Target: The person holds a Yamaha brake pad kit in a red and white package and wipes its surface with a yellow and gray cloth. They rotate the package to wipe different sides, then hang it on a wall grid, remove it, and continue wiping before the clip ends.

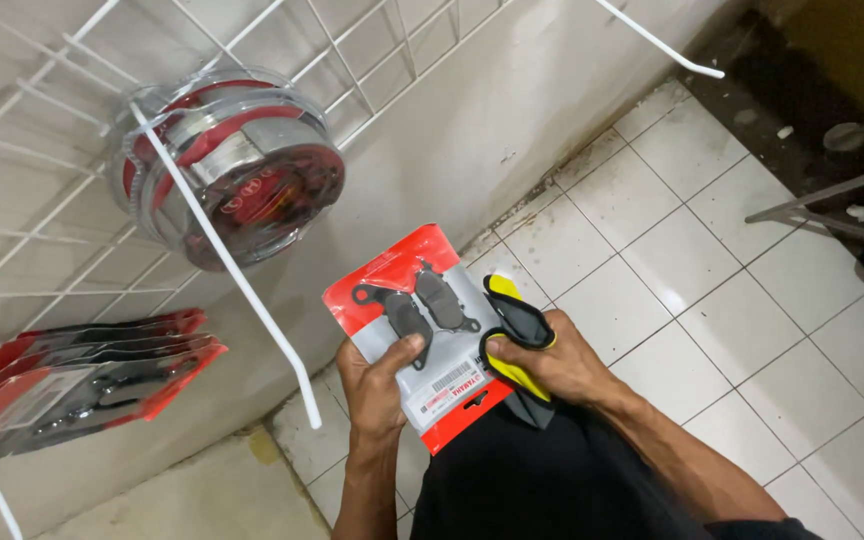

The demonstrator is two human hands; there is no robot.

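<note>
- Two hands hold one flat blister pack [418, 330] at centre frame, near the body and above the white tiled floor [712, 270].
- Pack: red card w/ a clear bubble over two dark grey pad-shaped parts; white label strip w/ a barcode on its lower right.
- Left hand [374, 385] grips the pack's lower left edge, thumb pressed on the front, fingers behind.
- Right hand [552, 362] pinches a yellow-and-black cloth [517, 330] against the pack's right edge; thumb on top, other fingers curled under.
- Far left: round part in clear wrap [232, 165], red and silver, hangs on a white wire hook [227, 255] of the wall grid [32, 160].
- Lower left: stack of red-carded packs [72, 385] on another hook; contents prob. dark metal pieces, too blurred to tell.
- Far right: grey metal frame legs [832, 195] on dark ground.
</note>
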